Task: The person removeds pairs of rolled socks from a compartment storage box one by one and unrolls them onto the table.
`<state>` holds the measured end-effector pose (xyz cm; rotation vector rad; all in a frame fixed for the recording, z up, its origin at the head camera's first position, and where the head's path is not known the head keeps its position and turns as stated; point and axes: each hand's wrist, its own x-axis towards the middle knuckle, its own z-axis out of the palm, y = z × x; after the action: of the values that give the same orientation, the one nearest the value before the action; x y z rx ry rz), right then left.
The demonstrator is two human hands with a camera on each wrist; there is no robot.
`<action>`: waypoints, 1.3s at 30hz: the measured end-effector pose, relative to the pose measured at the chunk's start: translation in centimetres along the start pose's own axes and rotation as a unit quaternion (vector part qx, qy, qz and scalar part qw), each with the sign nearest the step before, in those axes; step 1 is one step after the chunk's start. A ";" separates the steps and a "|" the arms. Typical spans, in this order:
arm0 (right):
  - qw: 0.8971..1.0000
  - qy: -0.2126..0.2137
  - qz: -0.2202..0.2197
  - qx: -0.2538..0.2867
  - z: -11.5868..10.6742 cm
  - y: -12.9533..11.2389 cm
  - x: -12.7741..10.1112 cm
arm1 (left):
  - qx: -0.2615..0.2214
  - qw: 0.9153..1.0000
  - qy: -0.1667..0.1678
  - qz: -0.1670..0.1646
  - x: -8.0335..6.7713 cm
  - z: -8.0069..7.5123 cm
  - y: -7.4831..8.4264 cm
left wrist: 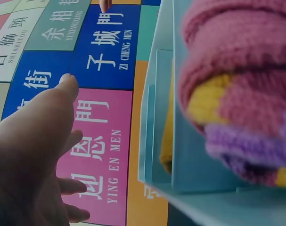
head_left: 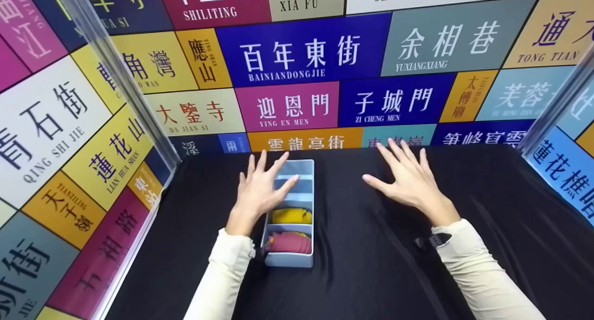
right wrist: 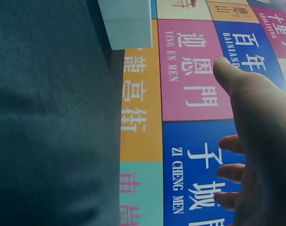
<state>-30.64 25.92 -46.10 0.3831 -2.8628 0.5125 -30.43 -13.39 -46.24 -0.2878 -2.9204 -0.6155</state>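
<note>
On the black cloth (head_left: 371, 245), my left hand (head_left: 260, 190) hovers fingers spread over the divided tray (head_left: 290, 260), holding nothing. My right hand (head_left: 410, 180) is splayed well apart to the right, also bare. Yellow roll (head_left: 291, 215) and pink roll (head_left: 288, 242) sit in the near compartments, snug so they stay folded. Far compartments partly hidden by my fingers; contents unclear.

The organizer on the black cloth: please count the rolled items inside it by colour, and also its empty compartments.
Organizer, by content:
Yellow roll: 1
Pink roll: 1
Empty compartments visible: 2
Total: 2 rolls, 4 compartments. The left hand partly covers the far ones.
</note>
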 end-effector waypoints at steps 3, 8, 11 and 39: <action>1.000 0.024 -0.012 0.001 0.1 -0.4 -0.1 | -0.006 1.000 0.011 0.003 -0.4 -0.3 -0.3; 0.997 0.063 -0.038 0.006 0.2 -1.2 -0.2 | -0.011 0.998 0.053 0.018 -0.8 -0.2 -0.9; 0.995 0.083 -0.053 0.011 0.2 -1.7 -0.3 | -0.016 0.997 0.073 0.026 -1.0 0.1 -1.2; 0.979 0.129 -0.146 0.053 0.7 -7.4 -2.0 | -0.137 0.988 0.049 -0.044 -2.6 5.6 -4.0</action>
<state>-26.74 19.34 -44.94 0.6890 -2.4814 0.6100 -29.34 -15.11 -53.32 -0.1534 -2.7642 -1.0182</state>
